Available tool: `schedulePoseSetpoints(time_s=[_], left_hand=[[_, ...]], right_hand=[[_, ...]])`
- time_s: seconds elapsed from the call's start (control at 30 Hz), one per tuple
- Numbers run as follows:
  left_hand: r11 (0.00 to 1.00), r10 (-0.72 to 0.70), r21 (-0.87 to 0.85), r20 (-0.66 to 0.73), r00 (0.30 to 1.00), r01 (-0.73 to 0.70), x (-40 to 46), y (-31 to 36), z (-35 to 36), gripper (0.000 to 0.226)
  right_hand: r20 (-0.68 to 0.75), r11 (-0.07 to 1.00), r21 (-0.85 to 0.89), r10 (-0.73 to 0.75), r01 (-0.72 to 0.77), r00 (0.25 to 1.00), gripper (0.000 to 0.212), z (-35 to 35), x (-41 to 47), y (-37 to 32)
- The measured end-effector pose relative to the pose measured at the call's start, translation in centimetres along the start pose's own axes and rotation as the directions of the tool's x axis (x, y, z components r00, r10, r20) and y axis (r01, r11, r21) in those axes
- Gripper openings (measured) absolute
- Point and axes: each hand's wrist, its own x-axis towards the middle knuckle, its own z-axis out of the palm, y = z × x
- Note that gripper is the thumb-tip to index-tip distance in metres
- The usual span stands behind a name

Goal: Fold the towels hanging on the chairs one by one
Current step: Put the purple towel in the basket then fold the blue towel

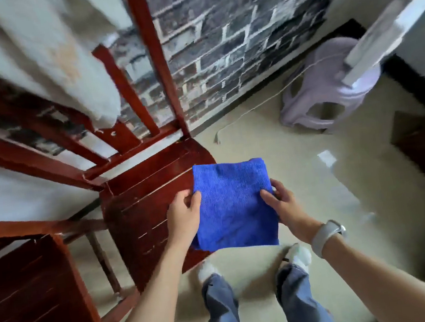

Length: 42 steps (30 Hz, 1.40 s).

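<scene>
A lilac plastic stool (329, 83) stands on the pale floor (396, 220) near the dark brick-patterned wall (232, 33); a thin white cord (248, 112) trails across the floor beside it; a white panel (381, 35) overlaps the stool.

No text, label, brand, number or sign can be read anywhere here.

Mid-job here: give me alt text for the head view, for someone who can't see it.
Both hands, left hand and right hand, hold a folded square blue microfibre towel by its sides over the red-brown wooden chair. A white towel hangs on the chair's back.
</scene>
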Motion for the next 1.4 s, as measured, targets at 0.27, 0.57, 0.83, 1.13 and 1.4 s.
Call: schedulePoseSetpoints(time_s=[0.27, 0.57, 0.83, 1.13, 1.4], left_hand=[[0.981, 0.062, -0.188, 0.513, 0.856, 0.042, -8.0, 18.5, 13.8, 0.037], [0.891, 0.407, -0.169, 0.706, 0.579, -0.421, -16.5, 37.7, 34.4, 0.052], [0.835, 0.464, -0.225, 0.777, 0.425, -0.502, -18.9, 48.2, 49.6, 0.04], [0.766, 0.487, -0.147, 0.768, 0.416, -0.626, -17.7, 59.7, 66.2, 0.032], [0.67, 0.479, -0.097, 0.814, 0.329, -0.736, -19.9, 65.5, 79.2, 0.039]], right_hand=[[-0.213, 0.971, 0.173, -0.126, 0.164, 0.969, 0.019, -21.3, -6.4, -6.2], [-0.545, 0.915, 0.232, -0.158, 0.329, 0.824, 0.026, -46.8, -13.5, -8.3], [-0.681, 0.869, 0.257, -0.148, 0.423, 0.717, 0.026, -61.8, -14.5, -10.3], [-0.779, 0.843, 0.334, -0.004, 0.421, 0.627, 0.034, -77.1, -9.9, -14.1], [-0.846, 0.843, 0.343, 0.086, 0.414, 0.527, 0.029, -89.7, -7.2, -13.0]])
